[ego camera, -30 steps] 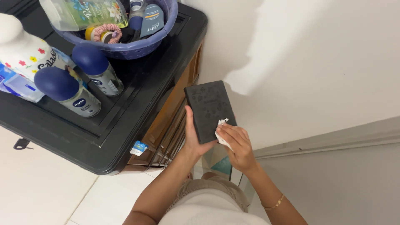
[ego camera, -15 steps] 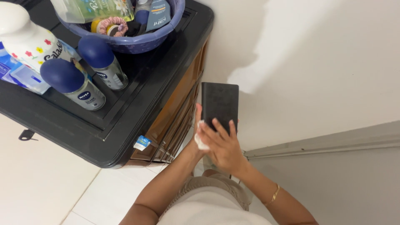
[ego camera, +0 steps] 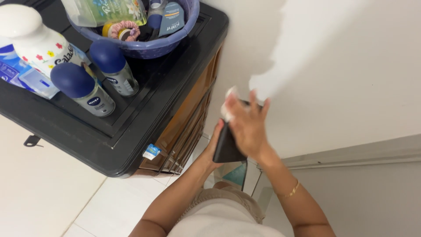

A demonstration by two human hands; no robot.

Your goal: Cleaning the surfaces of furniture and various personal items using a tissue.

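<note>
Black cabinet top (ego camera: 131, 118), white wall (ego camera: 351, 66), pale tiled floor (ego camera: 52, 193).

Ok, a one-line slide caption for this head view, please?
Left hand holds a black flat case beside a dark cabinet while right hand presses a white wipe on it.

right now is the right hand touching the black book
Touching. In the head view the right hand lies flat across the upper part of the black book, a white wipe under its fingers, while the left hand grips the book from below.
</note>
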